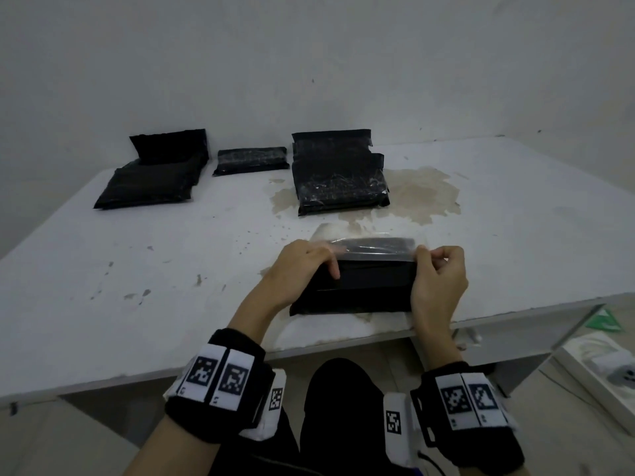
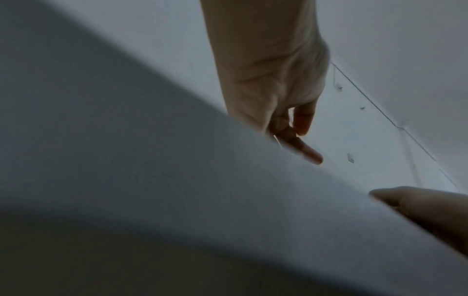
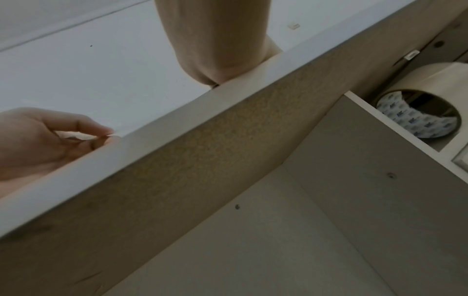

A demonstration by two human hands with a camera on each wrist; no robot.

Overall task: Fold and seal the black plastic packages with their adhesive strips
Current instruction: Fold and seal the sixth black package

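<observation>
A black plastic package (image 1: 357,290) lies at the table's front edge, its flap raised at the far side. A glossy clear adhesive strip liner (image 1: 374,250) runs along that flap between both hands. My left hand (image 1: 309,266) grips the package's left end, fingers curled over the flap and thumb on the front. My right hand (image 1: 436,269) pinches the liner's right end between thumb and forefinger. In the right wrist view, fingers (image 3: 83,125) pinch a thin pale strip just above the table edge (image 3: 177,120). The left wrist view is mostly blurred table edge.
Three groups of black packages sit at the back: a left pile (image 1: 154,180), a small one (image 1: 251,161) and a right stack (image 1: 340,173) beside a brown stain (image 1: 419,190). A tape roll (image 3: 418,112) lies on a shelf under the table. A white box (image 1: 598,369) is on the floor.
</observation>
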